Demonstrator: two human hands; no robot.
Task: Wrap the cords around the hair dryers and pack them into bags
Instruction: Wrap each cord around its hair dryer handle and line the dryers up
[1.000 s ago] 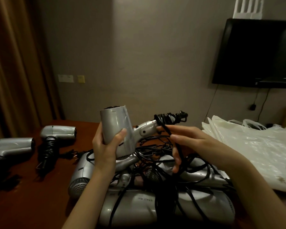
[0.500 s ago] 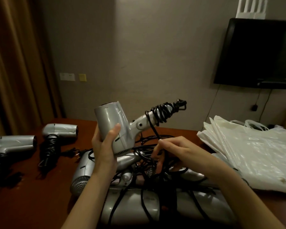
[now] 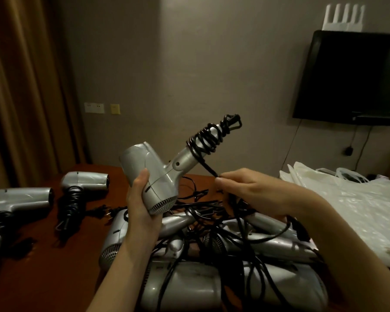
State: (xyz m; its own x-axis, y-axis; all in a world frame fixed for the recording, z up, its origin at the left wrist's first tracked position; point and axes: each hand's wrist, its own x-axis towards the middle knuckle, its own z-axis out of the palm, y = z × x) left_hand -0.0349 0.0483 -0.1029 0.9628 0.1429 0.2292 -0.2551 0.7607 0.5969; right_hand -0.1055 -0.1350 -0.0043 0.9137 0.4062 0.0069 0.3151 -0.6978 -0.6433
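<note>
Nearest to the camera, under both forearms, lies a pile of silver plastic hair dryers (image 3: 212, 287) tangled in loose black cords (image 3: 252, 224); it rests on the dark red-brown wooden table (image 3: 43, 266). Above the pile the left hand (image 3: 142, 203) is raised with the forearm rising from below; its fingers and thumb are curled round the barrel of a silver plastic hair dryer (image 3: 153, 174), with the thumb lying on the near side of the barrel; the handle points up and to the right, away from the grip. The right hand (image 3: 250, 190) comes in from the right with the palm down; its thumb and fingertips pinch the black cord (image 3: 206, 143) just below and right of the handle; from the pinch the cord goes up to the coils already wound round the handle. Left of the left hand, two wrapped silver hair dryers (image 3: 86, 181) lie on the table; right of the right hand lies a heap of white plastic bags (image 3: 347, 199). Further back are a brown curtain (image 3: 20, 86) and a black wall television (image 3: 351, 77).
</note>
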